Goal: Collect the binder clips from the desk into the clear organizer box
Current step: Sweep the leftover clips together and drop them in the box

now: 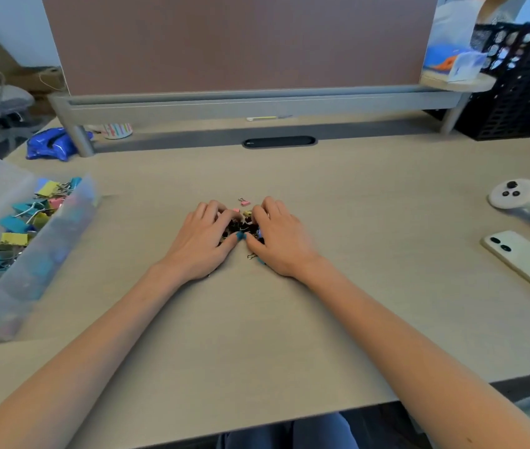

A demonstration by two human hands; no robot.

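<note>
A small pile of binder clips (pixel 241 227), mostly black with a few blue, pink and yellow ones, lies in the middle of the desk. My left hand (pixel 202 243) and my right hand (pixel 278 238) cup the pile from either side, fingers curled around it and touching the clips. One pink clip (pixel 244 201) sits loose just beyond the fingertips. A small clip (pixel 252 256) lies by my right thumb. The clear organizer box (pixel 35 254) stands at the left edge of the desk, holding several larger blue, yellow and pink clips (pixel 19 226).
A white game controller (pixel 524 202) and a white phone (pixel 529 264) lie at the right. A desk riser (pixel 257 103) with a brown panel spans the back, with a blue bag (pixel 51 144) and striped cup (pixel 117 130) at its left leg. Black crate (pixel 522 82) at back right.
</note>
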